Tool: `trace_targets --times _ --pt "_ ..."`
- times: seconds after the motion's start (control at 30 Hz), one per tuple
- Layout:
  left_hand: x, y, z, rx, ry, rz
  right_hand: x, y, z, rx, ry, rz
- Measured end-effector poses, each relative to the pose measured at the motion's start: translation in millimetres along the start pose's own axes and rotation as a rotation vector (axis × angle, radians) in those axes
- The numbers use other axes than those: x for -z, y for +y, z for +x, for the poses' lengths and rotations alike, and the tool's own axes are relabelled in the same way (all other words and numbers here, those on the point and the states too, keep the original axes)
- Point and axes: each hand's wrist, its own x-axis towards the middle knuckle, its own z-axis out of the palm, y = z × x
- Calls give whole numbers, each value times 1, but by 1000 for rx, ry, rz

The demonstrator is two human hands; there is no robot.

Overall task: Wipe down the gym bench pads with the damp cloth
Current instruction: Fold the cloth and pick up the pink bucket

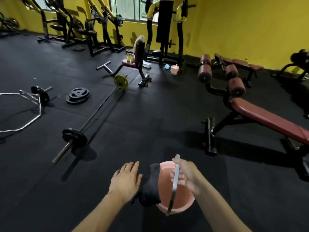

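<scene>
Over the pink bucket (177, 195), dark cloth (150, 186) draped; right hand (185, 174) grips handle (174, 185), left hand (125, 180) flat.

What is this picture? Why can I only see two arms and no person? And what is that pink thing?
The camera sits on the person's head and looks forward and down, so you only see their arms reaching out, as if you looked through their eyes. This is a gym with a black floor and yellow walls.

The pink thing is a bucket. The right hand grips its metal handle. A dark cloth hangs over the bucket's rim. The left hand is open, fingers straight, right beside the cloth; I cannot tell if it touches it.

On the floor to the left lies a barbell with weight plates. To the right stands a bench with a dark red pad. Nobody has wiped it yet.
</scene>
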Motion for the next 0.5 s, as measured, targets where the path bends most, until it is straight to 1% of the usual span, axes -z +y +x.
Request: trace_targets --times 0.13,0.3,0.5 --pt "31 -20 107 5 24 -11 -29 -84 88 2 8 -49" --pt "63 -50 259 -14 27 -12 -60 -181 214 -12 71 -45" --pt "117 -82 467 -121 21 -24 -93 -293 361 -36 174 83"
